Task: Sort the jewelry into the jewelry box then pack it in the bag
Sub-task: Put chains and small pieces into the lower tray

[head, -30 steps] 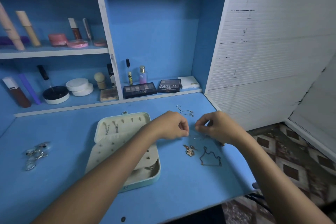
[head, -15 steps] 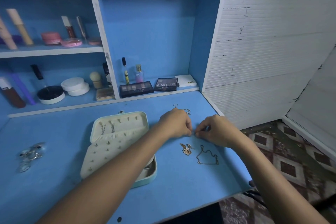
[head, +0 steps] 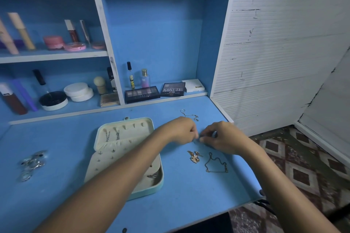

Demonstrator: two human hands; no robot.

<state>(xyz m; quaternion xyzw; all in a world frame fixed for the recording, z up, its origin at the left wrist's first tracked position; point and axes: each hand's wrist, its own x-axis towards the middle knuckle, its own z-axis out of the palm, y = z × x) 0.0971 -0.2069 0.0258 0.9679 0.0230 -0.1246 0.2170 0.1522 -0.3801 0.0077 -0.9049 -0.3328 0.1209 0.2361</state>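
An open pale-green jewelry box [head: 149, 125] lies on the blue desk [head: 62, 200], with two chains hanging in its lid and small studs on its cream panel. My left forearm crosses over it. My left hand [head: 181, 130] and my right hand [head: 221, 136] meet fingertip to fingertip just right of the box, pinching a tiny piece of jewelry too small to make out. Below them lie a gold pendant [head: 194, 157] and a gold chain bracelet [head: 216, 164]. A thin silver chain [head: 189, 114] lies behind my left hand. No bag is in view.
A heap of silver rings [head: 32, 162] sits at the desk's left. Shelves behind hold eyeshadow palettes [head: 142, 93], small bottles, round compacts [head: 78, 91] and tubes. The desk's right edge drops to a patterned floor [head: 303, 166] beside a white wall.
My two hands have drawn closer together until their fingertips touch. The camera shifted slightly; the jewelry on the desk has not moved.
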